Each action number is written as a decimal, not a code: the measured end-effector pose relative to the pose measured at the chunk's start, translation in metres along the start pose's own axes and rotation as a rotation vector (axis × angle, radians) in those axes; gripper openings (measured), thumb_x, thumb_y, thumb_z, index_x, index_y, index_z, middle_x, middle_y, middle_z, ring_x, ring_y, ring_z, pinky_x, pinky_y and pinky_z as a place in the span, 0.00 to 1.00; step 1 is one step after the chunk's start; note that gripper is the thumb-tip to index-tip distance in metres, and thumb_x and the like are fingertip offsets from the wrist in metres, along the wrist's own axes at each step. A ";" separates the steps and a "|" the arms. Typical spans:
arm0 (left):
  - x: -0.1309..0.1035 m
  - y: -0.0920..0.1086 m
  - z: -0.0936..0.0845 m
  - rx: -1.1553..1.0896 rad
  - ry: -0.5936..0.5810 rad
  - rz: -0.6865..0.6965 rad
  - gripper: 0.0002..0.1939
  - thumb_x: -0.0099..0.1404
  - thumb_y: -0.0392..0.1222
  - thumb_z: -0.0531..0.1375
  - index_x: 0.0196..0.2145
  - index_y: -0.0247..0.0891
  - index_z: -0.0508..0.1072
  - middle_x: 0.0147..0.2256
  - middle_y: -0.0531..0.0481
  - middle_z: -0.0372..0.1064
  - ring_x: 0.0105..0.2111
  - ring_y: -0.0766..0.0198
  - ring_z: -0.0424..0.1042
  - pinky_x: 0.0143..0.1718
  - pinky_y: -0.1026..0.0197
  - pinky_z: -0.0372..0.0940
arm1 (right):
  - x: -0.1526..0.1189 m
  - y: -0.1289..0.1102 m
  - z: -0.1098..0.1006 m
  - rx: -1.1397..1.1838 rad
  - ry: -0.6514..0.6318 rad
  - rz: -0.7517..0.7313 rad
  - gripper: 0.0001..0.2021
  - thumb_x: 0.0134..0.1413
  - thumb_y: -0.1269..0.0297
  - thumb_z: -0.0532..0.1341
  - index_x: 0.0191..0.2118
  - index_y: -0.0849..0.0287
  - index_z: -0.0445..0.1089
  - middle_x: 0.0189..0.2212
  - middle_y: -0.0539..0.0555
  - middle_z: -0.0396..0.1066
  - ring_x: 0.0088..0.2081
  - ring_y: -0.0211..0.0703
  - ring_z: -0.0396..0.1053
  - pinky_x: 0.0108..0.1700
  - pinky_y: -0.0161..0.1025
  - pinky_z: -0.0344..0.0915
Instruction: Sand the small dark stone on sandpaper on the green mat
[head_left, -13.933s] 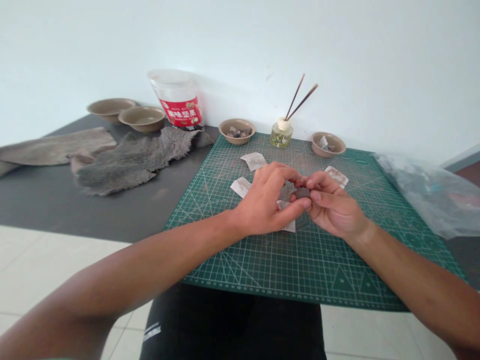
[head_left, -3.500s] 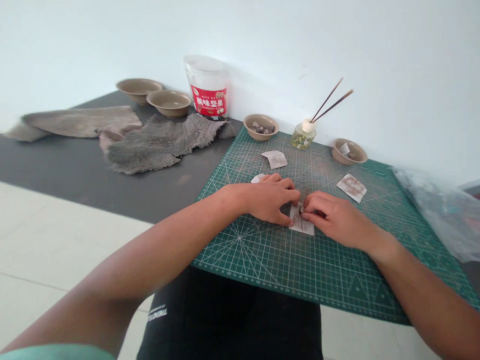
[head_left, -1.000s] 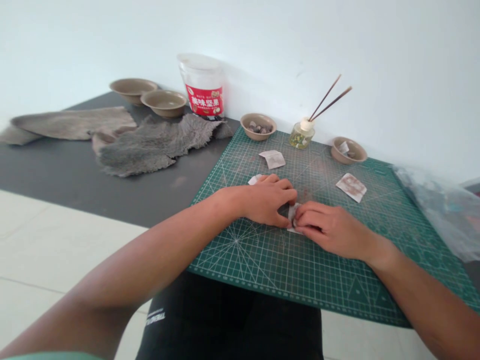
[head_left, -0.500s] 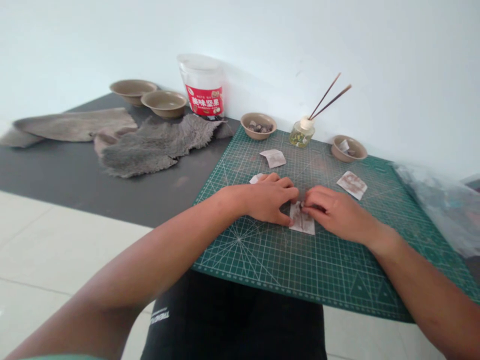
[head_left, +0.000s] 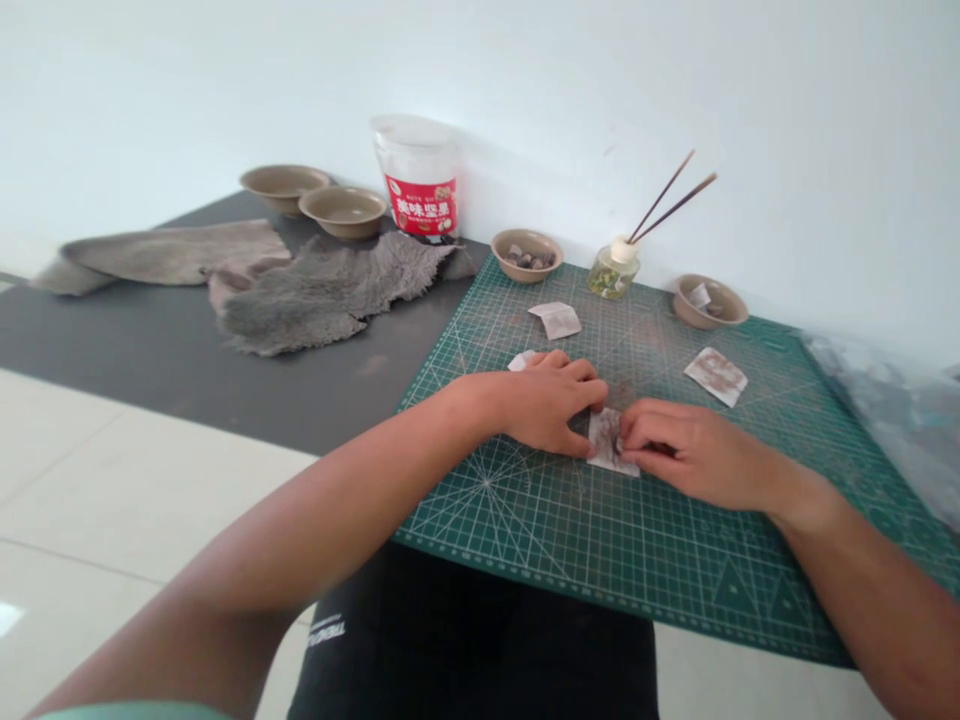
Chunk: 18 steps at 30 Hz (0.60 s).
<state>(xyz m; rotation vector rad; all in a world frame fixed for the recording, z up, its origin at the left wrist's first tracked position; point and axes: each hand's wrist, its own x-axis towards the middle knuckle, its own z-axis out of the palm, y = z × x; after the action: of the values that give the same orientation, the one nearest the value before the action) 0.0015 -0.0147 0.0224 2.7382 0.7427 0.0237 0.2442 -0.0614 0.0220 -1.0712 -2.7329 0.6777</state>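
A small white piece of sandpaper or paper (head_left: pixel 609 445), smeared brown, lies flat on the green cutting mat (head_left: pixel 525 540). My left hand (head_left: pixel 551 405) rests beside it, fingers spread, with thumb and fingertips pressing its left edge. Over the right part of the piece, my right hand (head_left: pixel 690 450) is closed in a pinch; what is between its fingertips is mostly hidden and too small to name. Another white piece (head_left: pixel 520 360) shows partly behind my left hand. Farther back lie a creased piece (head_left: pixel 558 320) and a brown-stained piece (head_left: pixel 717 376).
Along the wall stand a bowl (head_left: pixel 501 262) of small dark lumps, a reed diffuser (head_left: pixel 613 272) and a bowl (head_left: pixel 690 315) with scraps. Left are two bowls (head_left: pixel 341 225), a red-labelled nut tub (head_left: pixel 422 205) and a grey cloth (head_left: pixel 322 300). Clear plastic (head_left: pixel 892 400) lies right.
My right hand has moved a little right and toward me across the stained piece, uncovering more of its middle. My left hand stays at its edge. The whole view has shifted slightly.
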 end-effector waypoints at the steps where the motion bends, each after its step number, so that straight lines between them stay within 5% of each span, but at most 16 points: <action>1: 0.000 0.000 0.000 0.005 0.000 -0.001 0.24 0.63 0.60 0.60 0.50 0.44 0.67 0.55 0.45 0.60 0.51 0.46 0.59 0.52 0.48 0.56 | 0.000 -0.003 0.002 0.018 -0.008 -0.015 0.06 0.66 0.63 0.58 0.37 0.54 0.71 0.40 0.52 0.72 0.40 0.41 0.71 0.44 0.41 0.67; 9: -0.001 -0.001 0.004 0.019 0.038 0.004 0.23 0.63 0.59 0.60 0.50 0.43 0.67 0.55 0.45 0.60 0.52 0.46 0.59 0.53 0.47 0.57 | 0.000 -0.003 0.002 -0.023 0.072 0.051 0.06 0.66 0.64 0.58 0.35 0.56 0.69 0.39 0.52 0.71 0.40 0.42 0.70 0.44 0.42 0.66; 15: -0.001 0.000 0.003 0.020 0.032 0.002 0.23 0.63 0.59 0.60 0.49 0.43 0.67 0.54 0.45 0.61 0.51 0.47 0.60 0.52 0.47 0.57 | -0.004 -0.012 0.008 -0.027 -0.018 -0.025 0.06 0.67 0.63 0.57 0.38 0.55 0.70 0.42 0.52 0.71 0.39 0.40 0.72 0.44 0.40 0.67; 18: 0.000 -0.001 0.005 0.029 0.042 -0.002 0.23 0.63 0.60 0.60 0.48 0.42 0.67 0.53 0.44 0.61 0.50 0.47 0.60 0.52 0.47 0.57 | 0.001 -0.009 0.009 -0.101 0.062 -0.010 0.07 0.67 0.64 0.56 0.40 0.54 0.71 0.43 0.53 0.71 0.41 0.43 0.72 0.45 0.42 0.67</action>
<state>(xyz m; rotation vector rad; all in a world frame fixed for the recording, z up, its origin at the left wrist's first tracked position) 0.0016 -0.0156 0.0179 2.7723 0.7635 0.0704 0.2355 -0.0694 0.0184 -1.0794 -2.7433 0.5017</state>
